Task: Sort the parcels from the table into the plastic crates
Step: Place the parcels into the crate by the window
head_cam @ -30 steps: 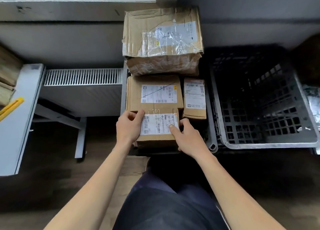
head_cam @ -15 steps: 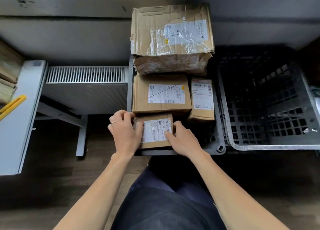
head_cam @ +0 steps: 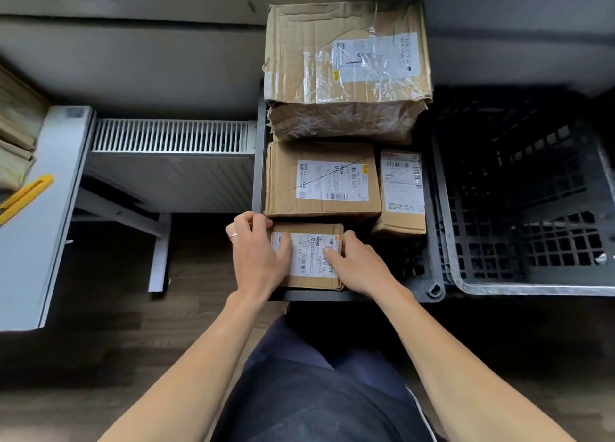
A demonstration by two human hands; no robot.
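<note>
Cardboard small parcel (head_cam: 307, 258) now sits low in the near-left corner of the dark crate (head_cam: 432, 288). A second ago it was held higher, over the near rim. Left hand (head_cam: 258, 255) grips its left edge, thumb on the label. Right hand (head_cam: 357, 265) grips the right edge, fingers curled round it. Count: four parcels in that crate: this one, medium parcel (head_cam: 322, 178) right behind it, narrow parcel (head_cam: 402, 192) to the right, big taped parcel (head_cam: 346, 65) at the back. Two crates: grey crate (head_cam: 532, 288) stands alongside on the right.
</note>
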